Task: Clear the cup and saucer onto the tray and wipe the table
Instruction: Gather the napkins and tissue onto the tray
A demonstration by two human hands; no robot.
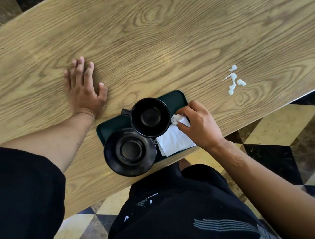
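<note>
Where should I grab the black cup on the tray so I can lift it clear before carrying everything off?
Take the black cup by its handle, which sticks out on its left. That side is open tray, while the saucer sits close in front and the right hand, pinching the white napkin, crowds the right. The left hand, flat on the table, seems nearest.

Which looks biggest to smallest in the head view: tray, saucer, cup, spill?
1. Tray, though cup, saucer and napkins cover much of it.
2. Saucer.
3. Cup; it stands taller, nearer the camera, so its true size is unsure.
4. White spill, smallest.
</note>
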